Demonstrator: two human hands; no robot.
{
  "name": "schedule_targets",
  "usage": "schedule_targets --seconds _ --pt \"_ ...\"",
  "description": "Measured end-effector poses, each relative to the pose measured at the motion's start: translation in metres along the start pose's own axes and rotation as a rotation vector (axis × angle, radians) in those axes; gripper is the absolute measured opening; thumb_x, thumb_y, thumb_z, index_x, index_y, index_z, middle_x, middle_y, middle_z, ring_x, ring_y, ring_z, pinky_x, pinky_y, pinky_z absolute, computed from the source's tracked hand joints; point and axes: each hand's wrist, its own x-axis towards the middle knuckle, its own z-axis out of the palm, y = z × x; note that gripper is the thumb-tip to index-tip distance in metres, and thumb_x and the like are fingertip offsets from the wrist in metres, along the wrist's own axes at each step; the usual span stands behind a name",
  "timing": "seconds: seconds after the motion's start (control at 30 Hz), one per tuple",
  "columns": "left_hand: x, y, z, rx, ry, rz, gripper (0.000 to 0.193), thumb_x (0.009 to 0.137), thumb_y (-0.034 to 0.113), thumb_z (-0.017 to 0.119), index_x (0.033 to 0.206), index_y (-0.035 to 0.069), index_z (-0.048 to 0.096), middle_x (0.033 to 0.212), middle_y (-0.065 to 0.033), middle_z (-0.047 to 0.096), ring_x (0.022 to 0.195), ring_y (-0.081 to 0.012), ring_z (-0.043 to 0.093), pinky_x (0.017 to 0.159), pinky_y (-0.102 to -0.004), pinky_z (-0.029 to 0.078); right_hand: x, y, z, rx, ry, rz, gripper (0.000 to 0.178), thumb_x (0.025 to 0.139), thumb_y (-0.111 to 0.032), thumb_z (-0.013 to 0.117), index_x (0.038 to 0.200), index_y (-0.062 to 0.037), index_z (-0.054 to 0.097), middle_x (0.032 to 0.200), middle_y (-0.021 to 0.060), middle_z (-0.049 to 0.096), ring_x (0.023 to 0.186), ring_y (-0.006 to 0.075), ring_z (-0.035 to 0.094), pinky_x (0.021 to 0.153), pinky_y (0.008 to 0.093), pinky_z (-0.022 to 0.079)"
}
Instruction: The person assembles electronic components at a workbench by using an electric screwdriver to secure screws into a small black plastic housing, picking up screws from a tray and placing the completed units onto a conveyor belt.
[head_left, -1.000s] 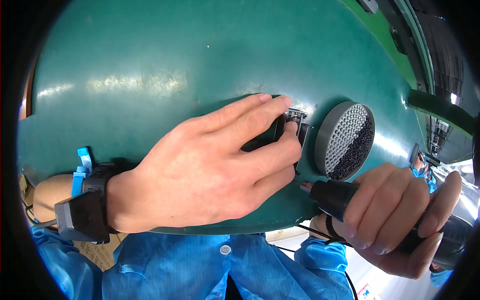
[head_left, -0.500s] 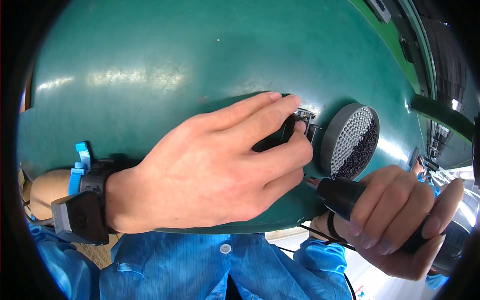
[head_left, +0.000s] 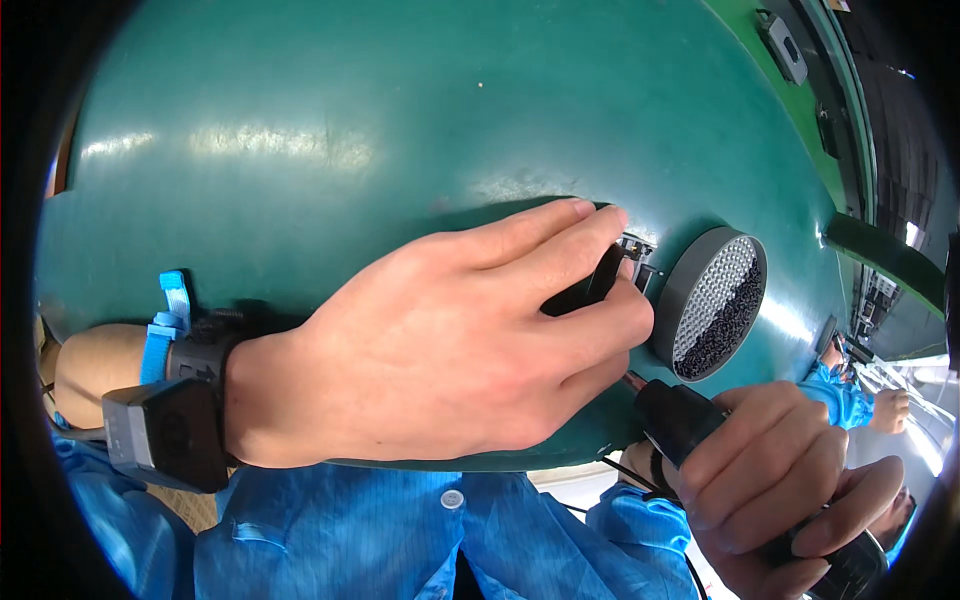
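Clasps black screwdriver (head_left: 676, 418) in right grip (head_left: 775, 480); holds black part (head_left: 606, 272), partly hidden, against table (head_left: 300, 70) with curled left grip (head_left: 450, 345).

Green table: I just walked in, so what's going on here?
A person's left hand holds a small black part on the green table. The right hand grips a black screwdriver, its tip beside the left hand; whether it touches the part is hidden. A round gray dish, partly filled with small black pieces, sits right of the part.
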Motion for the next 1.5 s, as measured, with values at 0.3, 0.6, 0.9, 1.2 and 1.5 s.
schedule_targets --seconds 0.3,0.6,0.9,1.2,1.5 --pt "-0.006 -0.002 -0.003 0.004 -0.031 0.036 0.017 0.075 0.012 0.074 0.086 -0.002 0.072 0.109 -0.0102 0.065 0.117 -0.0348 0.065 0.097 -0.0427 0.061 0.002 -0.006 0.006 -0.009 -0.031 0.089 0.026 0.100 -0.022 0.067 0.105 -0.0110 0.044 0.077 0.0059 0.059 0.055 0.0223 0.057 0.060 0.0418 0.055" --pt "-0.011 -0.006 0.006 -0.036 0.053 0.000 0.013 0.072 0.011 0.072 0.081 0.002 0.072 0.110 -0.0100 0.066 0.117 -0.0341 0.065 0.098 -0.0422 0.061 0.013 0.003 0.000 -0.007 -0.135 0.073 0.026 0.105 -0.026 0.059 0.117 -0.0116 0.040 0.079 0.0065 0.059 0.059 0.0200 0.058 0.056 0.0379 0.052" --pt "0.007 0.000 -0.011 0.040 -0.097 0.044 0.013 0.078 0.011 0.075 0.088 0.003 0.073 0.116 -0.0086 0.067 0.123 -0.0344 0.063 0.098 -0.0427 0.061 -0.012 -0.007 -0.055 0.031 0.663 -0.310 0.029 0.101 -0.031 0.052 0.106 -0.0029 0.056 0.058 -0.0037 0.045 0.045 0.0058 0.039 0.042 0.0233 0.038" --pt "0.018 0.003 -0.026 -0.160 -0.297 -0.030 0.018 0.079 0.010 0.079 0.095 0.004 0.072 0.118 -0.0103 0.067 0.127 -0.0459 0.058 0.097 -0.0546 0.061 -0.001 0.017 -0.055 -0.119 0.830 -0.297 0.030 0.103 -0.029 0.044 0.097 -0.0070 0.063 0.059 -0.0038 0.041 0.046 0.0065 0.039 0.045 0.0240 0.036" --pt "0.012 -0.003 -0.020 -0.042 -0.280 0.119 0.029 0.075 0.014 0.083 0.096 0.000 0.069 0.118 -0.0118 0.065 0.124 -0.0497 0.059 0.097 -0.0578 0.061 -0.001 0.024 -0.067 -0.048 0.660 -0.291 0.035 0.104 -0.031 0.041 0.102 -0.0068 0.065 0.061 -0.0034 0.044 0.049 0.0073 0.041 0.047 0.0259 0.037"
